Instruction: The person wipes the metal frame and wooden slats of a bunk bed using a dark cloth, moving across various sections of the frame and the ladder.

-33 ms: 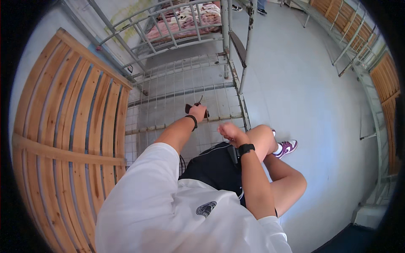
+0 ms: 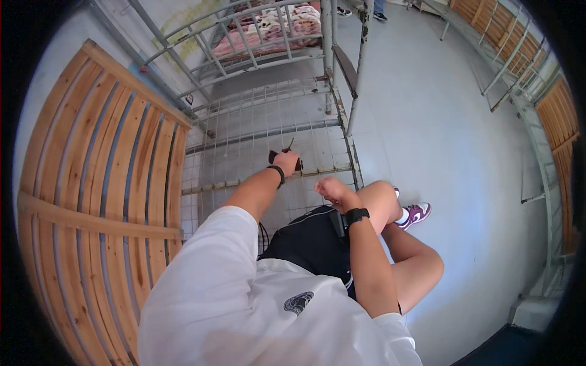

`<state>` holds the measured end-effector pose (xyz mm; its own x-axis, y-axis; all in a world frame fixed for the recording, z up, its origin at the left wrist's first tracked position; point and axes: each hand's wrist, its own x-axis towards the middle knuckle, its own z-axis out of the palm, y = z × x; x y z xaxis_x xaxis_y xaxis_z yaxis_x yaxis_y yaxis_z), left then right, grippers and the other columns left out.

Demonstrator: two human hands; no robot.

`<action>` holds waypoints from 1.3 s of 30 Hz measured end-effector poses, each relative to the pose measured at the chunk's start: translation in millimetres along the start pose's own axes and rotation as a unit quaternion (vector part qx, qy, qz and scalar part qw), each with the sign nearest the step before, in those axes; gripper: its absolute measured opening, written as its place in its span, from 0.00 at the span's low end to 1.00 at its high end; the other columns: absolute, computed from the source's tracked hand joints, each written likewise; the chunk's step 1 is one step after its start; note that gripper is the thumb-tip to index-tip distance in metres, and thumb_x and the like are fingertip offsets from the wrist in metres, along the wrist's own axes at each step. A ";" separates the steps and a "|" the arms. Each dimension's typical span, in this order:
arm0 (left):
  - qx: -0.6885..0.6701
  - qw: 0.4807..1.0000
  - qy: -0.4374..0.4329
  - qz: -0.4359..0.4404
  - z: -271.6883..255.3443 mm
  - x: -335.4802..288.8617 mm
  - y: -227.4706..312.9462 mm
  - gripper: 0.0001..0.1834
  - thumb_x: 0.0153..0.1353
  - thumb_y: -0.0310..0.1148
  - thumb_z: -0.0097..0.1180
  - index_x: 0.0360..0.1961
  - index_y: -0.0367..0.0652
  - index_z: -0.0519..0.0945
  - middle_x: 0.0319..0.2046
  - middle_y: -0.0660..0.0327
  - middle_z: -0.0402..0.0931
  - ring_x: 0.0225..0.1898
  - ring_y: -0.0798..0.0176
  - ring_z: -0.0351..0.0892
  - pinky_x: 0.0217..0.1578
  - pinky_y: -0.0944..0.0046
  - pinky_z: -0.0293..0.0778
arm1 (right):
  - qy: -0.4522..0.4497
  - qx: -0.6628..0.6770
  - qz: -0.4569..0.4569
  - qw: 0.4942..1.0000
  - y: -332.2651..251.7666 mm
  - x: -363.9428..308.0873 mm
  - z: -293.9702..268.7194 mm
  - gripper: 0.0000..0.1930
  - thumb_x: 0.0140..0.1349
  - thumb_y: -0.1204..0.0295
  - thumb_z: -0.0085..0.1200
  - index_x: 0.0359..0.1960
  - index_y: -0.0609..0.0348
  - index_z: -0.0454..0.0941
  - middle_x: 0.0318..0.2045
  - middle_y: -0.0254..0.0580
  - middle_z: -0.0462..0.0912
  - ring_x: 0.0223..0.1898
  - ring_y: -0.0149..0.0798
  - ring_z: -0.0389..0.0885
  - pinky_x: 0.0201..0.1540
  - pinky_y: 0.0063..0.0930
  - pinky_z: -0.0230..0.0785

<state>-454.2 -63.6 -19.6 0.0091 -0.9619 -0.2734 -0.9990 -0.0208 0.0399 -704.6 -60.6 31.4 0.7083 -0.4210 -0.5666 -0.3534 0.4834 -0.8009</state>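
Note:
Out over the wire mesh of a metal bed frame (image 2: 244, 131), my left hand (image 2: 285, 161) is closed round a small dark object (image 2: 298, 165). Dark parts of it stick out on both sides of the fingers, and a thin stem points away from me; its kind is not clear. My right hand (image 2: 331, 188) is curled into a loose fist above my thigh, beside the near right corner of the frame. Nothing shows in its fingers. A dark band circles my left wrist, and a black watch (image 2: 356, 215) sits on my right.
A slatted wooden bed board (image 2: 101, 216) leans upright along the left. Patterned bedding (image 2: 268, 30) lies on a bunk beyond the rails. Grey floor (image 2: 464, 201) stretches to the right, with more metal frames (image 2: 540, 152) along the wall. Another person's legs (image 2: 379, 9) show far off.

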 end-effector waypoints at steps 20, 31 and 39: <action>-0.050 0.995 -0.084 0.029 -22.3 -88.8 6.4 0.30 0.56 0.30 0.59 0.61 0.39 0.69 0.65 0.47 0.64 0.65 0.44 0.65 0.56 0.49 0.73 | -0.027 -0.192 -0.110 0.975 -9.8 24.0 0.4 0.09 0.57 0.71 0.43 0.23 0.59 0.73 0.18 0.35 0.69 0.24 0.33 0.63 0.29 0.30 0.57; -0.160 0.986 -0.001 0.035 -26.0 -68.2 1.5 0.24 0.51 0.61 0.59 0.29 0.49 0.83 0.26 0.53 0.82 0.28 0.46 0.83 0.28 0.49 0.78 | -0.014 -0.207 -0.029 0.978 5.1 47.6 -1.4 0.10 0.60 0.71 0.41 0.27 0.59 0.76 0.23 0.35 0.73 0.30 0.32 0.68 0.36 0.28 0.62; -0.284 0.947 0.153 -0.004 -30.2 -29.1 -36.9 0.23 0.53 0.56 0.63 0.34 0.46 0.84 0.27 0.50 0.82 0.31 0.42 0.82 0.32 0.49 0.78 | -0.004 -0.264 -0.046 0.963 -2.4 57.6 -4.7 0.15 0.64 0.66 0.40 0.32 0.60 0.79 0.30 0.50 0.81 0.36 0.47 0.78 0.41 0.37 0.69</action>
<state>-416.3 -43.0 15.9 0.1152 -0.9933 0.0112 -0.8148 -0.0881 0.5730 -665.8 -89.6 -0.2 0.7551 -0.4363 -0.4892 -0.5497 -0.0148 -0.8352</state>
